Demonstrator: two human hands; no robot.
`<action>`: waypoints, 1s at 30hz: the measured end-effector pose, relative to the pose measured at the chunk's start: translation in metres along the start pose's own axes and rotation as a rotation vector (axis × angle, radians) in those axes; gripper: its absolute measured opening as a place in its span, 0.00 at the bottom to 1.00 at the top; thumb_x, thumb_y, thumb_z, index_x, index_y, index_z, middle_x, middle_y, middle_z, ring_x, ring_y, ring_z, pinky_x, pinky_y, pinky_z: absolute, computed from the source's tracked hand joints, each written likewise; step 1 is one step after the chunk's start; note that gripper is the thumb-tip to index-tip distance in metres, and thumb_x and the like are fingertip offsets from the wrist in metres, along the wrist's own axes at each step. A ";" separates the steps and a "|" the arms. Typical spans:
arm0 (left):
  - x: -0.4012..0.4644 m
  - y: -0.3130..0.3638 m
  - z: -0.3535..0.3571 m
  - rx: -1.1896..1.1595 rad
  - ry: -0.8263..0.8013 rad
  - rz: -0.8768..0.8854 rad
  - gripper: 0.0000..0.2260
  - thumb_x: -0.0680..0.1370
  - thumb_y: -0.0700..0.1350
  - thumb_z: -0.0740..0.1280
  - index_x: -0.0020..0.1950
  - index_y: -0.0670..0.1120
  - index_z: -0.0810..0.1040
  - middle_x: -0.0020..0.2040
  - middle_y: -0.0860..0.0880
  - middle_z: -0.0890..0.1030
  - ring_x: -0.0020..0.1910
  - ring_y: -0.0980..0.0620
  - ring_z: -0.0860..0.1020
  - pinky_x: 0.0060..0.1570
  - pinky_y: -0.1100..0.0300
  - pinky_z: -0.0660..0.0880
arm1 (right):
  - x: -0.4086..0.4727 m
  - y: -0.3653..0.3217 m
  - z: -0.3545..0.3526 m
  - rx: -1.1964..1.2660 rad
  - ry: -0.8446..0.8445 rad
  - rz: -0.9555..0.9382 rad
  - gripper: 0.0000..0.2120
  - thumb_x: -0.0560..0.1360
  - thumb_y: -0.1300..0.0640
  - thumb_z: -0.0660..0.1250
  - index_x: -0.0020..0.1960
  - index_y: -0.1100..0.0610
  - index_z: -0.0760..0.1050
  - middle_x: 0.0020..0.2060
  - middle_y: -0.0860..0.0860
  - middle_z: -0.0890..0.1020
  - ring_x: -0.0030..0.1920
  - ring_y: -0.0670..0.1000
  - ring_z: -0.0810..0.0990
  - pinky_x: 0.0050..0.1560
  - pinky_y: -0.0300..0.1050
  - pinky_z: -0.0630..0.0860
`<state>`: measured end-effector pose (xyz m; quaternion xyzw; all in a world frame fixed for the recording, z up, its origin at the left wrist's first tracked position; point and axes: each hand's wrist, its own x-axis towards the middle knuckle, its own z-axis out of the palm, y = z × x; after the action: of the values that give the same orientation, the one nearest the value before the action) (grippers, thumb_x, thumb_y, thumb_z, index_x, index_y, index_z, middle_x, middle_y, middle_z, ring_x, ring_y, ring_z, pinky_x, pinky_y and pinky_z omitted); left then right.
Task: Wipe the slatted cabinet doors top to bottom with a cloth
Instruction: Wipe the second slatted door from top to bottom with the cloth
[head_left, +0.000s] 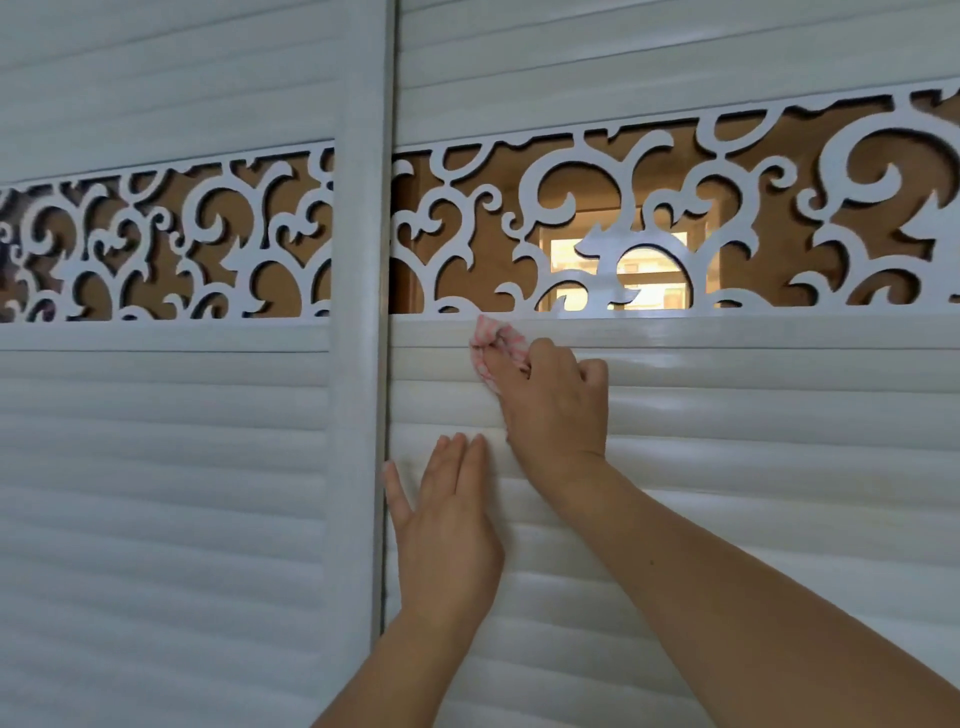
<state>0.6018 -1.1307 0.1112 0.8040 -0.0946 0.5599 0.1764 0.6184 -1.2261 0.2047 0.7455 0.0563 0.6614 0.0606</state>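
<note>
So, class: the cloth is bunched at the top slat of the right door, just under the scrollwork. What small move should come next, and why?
Probably draw the right hand and its pink cloth rightward along that top slat: the cloth sits near the right door's left edge, while the left hand rests flat on the slats below.

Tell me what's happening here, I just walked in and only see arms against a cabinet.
A person is wiping white slatted cabinet doors. The right hand grips a bunched pink-and-white cloth against the top slats of the right door, just under the carved scrollwork band. The left hand presses flat on the same door, lower down, near its left edge.
</note>
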 end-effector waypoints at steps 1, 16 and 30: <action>0.000 -0.004 -0.001 -0.006 0.000 -0.008 0.30 0.66 0.36 0.48 0.63 0.42 0.76 0.61 0.45 0.78 0.62 0.48 0.76 0.65 0.42 0.52 | 0.002 -0.009 0.004 0.001 0.000 -0.012 0.27 0.52 0.56 0.80 0.51 0.48 0.82 0.35 0.53 0.75 0.34 0.55 0.74 0.39 0.46 0.62; -0.002 -0.040 -0.003 0.099 -0.078 0.077 0.30 0.65 0.36 0.46 0.62 0.37 0.76 0.61 0.39 0.77 0.61 0.43 0.77 0.69 0.44 0.59 | -0.002 -0.009 -0.001 0.010 -0.111 -0.136 0.39 0.41 0.52 0.83 0.53 0.52 0.82 0.36 0.54 0.76 0.31 0.55 0.74 0.40 0.48 0.55; 0.005 -0.069 -0.011 0.151 -0.114 0.233 0.27 0.68 0.36 0.47 0.60 0.39 0.78 0.60 0.42 0.79 0.60 0.43 0.77 0.66 0.46 0.53 | -0.053 -0.006 -0.005 0.072 0.159 -0.040 0.18 0.66 0.60 0.74 0.54 0.46 0.81 0.43 0.52 0.80 0.40 0.57 0.77 0.43 0.49 0.58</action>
<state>0.6180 -1.0624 0.1074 0.8290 -0.1549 0.5356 0.0437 0.6076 -1.2284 0.1527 0.6911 0.0994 0.7147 0.0421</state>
